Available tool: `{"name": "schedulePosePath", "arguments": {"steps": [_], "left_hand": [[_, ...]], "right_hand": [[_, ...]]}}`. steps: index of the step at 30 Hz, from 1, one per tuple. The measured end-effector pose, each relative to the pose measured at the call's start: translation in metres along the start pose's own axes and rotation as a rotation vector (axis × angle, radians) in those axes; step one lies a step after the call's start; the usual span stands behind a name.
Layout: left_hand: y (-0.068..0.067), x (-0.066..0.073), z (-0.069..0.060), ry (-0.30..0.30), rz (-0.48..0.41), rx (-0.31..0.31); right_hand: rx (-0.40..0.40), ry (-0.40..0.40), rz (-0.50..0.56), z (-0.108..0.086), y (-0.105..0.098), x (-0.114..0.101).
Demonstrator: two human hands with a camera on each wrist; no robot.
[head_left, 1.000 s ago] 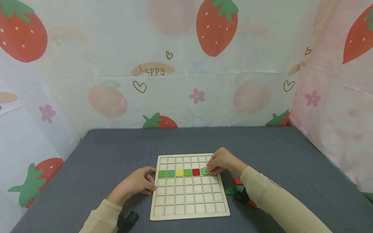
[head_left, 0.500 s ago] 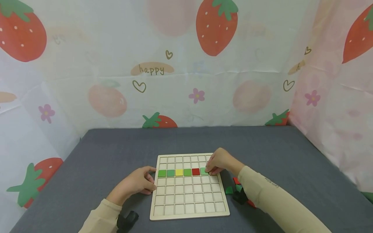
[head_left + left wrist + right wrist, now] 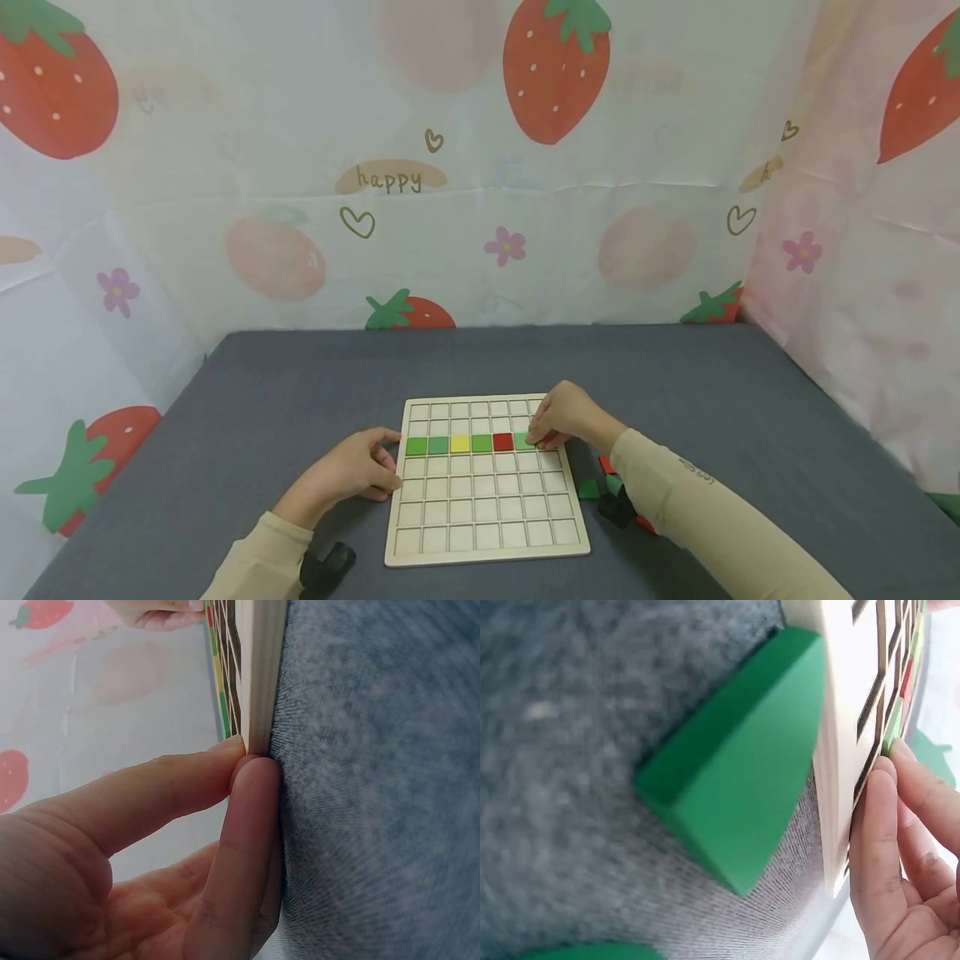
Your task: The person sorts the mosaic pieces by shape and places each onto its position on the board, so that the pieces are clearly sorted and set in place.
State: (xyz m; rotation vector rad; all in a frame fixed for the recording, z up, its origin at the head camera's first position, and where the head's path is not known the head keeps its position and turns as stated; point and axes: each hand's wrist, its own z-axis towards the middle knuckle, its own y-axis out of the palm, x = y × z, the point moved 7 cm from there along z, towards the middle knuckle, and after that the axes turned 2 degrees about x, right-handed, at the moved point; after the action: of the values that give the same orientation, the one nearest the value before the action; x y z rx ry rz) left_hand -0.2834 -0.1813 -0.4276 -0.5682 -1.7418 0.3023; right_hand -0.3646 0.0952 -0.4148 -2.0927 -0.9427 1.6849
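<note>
Straightened since a second ago, the light-green tile [image 3: 521, 439] sits below right of centre in the head view, pinched by the right hand [image 3: 564, 417]. Left wrist: left hand [image 3: 154, 904], fingers loosely extended, touches the grid board [image 3: 260, 682], upper centre.

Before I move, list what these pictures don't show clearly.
Head view: the far right corner of the board, behind the right hand.
Head view: how many loose pieces there are; the black wrist device covers some.
Head view: sleeve print, too small to read.
Right wrist view: a green piece, cut off by the bottom edge.
</note>
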Motion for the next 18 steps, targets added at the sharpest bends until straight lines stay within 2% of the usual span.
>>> {"name": "schedulePosePath", "arguments": {"steps": [3,8,18], "left_hand": [[0.000,0.000,-0.001,0.001,-0.002,-0.006],[0.000,0.001,0.000,0.009,0.001,-0.008],[0.000,0.001,0.000,0.009,0.009,-0.008]], "right_hand": [[0.001,-0.019,0.021,-0.001,-0.005,-0.001],[0.017,-0.064,0.052,-0.005,-0.025,0.002],[-0.009,-0.053,0.070,-0.017,-0.060,0.021]]}}
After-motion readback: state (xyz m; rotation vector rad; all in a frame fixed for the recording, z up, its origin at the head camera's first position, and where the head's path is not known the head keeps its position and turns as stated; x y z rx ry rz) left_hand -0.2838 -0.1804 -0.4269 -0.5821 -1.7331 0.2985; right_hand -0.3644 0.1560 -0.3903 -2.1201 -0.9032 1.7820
